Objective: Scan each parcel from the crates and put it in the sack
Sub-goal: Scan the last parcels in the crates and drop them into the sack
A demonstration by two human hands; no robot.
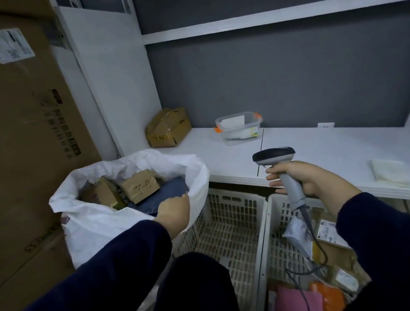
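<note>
Parcels (141, 185) lay in the white sack (110, 220) at your far left, which stood against a tall cardboard carton (22, 121). They were two brown boxes, one marked in pen, and a dark blue packet (167, 193). Your left hand (175, 211) gripped the sack's near rim, fingers curled over the edge. Right of the sack, below the front edge of the desk (322, 150), two slotted plastic crates stood touching side by side. You had the left crate (237, 197) nearest the sack. The right crate (273, 223) held a grey bag (296, 234), labelled brown cartons, a pink packet (293, 301) and an orange one. Above that crate your right hand (307, 178) was wrapped round the handle of the scanner (280, 166), head uppermost, its cable hanging into the crate. Behind, on the desk, sat a taped cardboard box (168, 128), a clear tub (239, 125) and, farther right, a folded white cloth (391, 171).
</note>
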